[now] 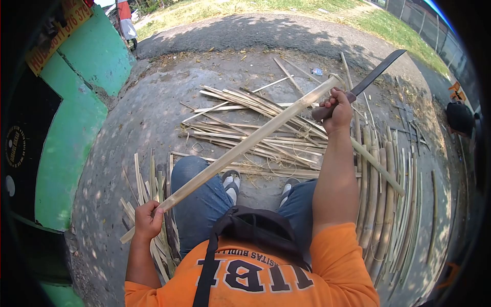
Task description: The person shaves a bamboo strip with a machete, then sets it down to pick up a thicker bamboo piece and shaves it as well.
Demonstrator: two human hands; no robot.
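Note:
A long split bamboo piece [240, 149] slants across my view, its pale inner side showing. My left hand [149, 220] is closed around it near its lower left end. At the upper right, my right hand [337, 111] grips the wooden handle of a machete [377, 72]. Its dark blade points up and to the right, away from the bamboo. The fingers of my right hand sit right beside the bamboo's far end. Below the held piece, a heap of split bamboo strips [255, 138] lies on the ground in front of my feet.
Bamboo lengths [384, 197] lie in rows on my right, and another bundle of strips [162, 243] is by my left leg. A green wall [76, 143] stands at the left. Dark metal bars [407, 118] lie at the right, with a paved road [240, 38] beyond.

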